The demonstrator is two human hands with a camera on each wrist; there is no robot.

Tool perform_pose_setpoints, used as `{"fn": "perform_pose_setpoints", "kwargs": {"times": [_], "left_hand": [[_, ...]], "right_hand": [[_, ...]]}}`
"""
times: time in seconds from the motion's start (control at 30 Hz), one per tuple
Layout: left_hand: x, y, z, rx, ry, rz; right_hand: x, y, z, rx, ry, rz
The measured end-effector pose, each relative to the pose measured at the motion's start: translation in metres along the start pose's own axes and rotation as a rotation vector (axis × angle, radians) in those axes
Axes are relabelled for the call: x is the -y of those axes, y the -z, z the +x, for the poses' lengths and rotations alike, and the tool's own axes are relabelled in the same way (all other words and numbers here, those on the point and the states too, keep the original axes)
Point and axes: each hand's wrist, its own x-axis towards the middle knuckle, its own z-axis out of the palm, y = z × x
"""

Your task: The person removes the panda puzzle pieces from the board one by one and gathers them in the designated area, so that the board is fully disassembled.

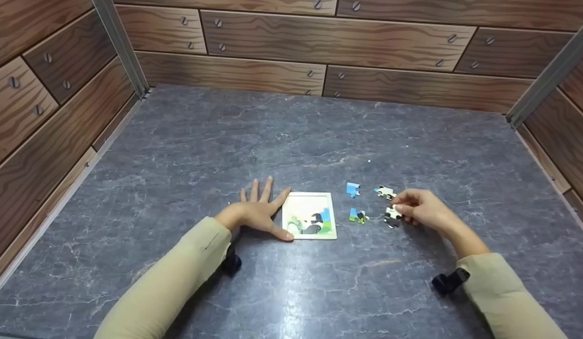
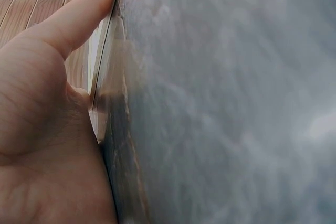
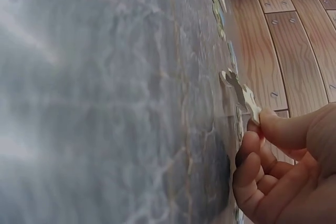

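Note:
A square puzzle tray point(image 1: 333, 230) with a pale frame and part of a panda picture lies on the tabletop. My left hand point(image 1: 261, 214) spreads its fingers at the tray's left side, the thumb on the lower left corner and the index fingertip at the upper left one. To the right, my right hand point(image 1: 425, 209) pinches a black-and-white puzzle piece point(image 3: 244, 94) between thumb and fingers, tilted above the table in the right wrist view. Nearby lie a blue puzzle piece point(image 1: 352, 189), a blue-green-black puzzle piece point(image 1: 357, 215) and a pale puzzle piece with a blue tip point(image 1: 384, 191).
The grey marbled tabletop point(image 1: 254, 132) is enclosed by wood-patterned walls point(image 1: 291, 40) at the back and both sides. Metal posts point(image 1: 124, 47) stand in the back corners. Dark wrist devices point(image 1: 449, 281) sit at both sleeves.

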Motion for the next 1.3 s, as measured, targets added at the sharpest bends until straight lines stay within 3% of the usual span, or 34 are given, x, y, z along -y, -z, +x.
{"fn": "perform_pose_setpoints", "kwargs": {"times": [0.4, 0.57, 0.9, 1.3], "left_hand": [[-0.003, 0.002, -0.005, -0.001, -0.004, -0.004], [-0.001, 0.0, 0.001, 0.006, 0.011, 0.021], [-0.004, 0.001, -0.006, -0.012, -0.008, 0.015], [-0.003, 0.001, -0.004, -0.004, -0.002, 0.023]], "right_hand": [[0.004, 0.002, 0.0, -0.036, 0.005, 0.002], [0.005, -0.001, 0.002, -0.05, 0.042, 0.02], [0.017, -0.013, 0.005, -0.016, 0.057, 0.112], [0.033, -0.031, 0.013, 0.003, 0.065, 0.048]]}}
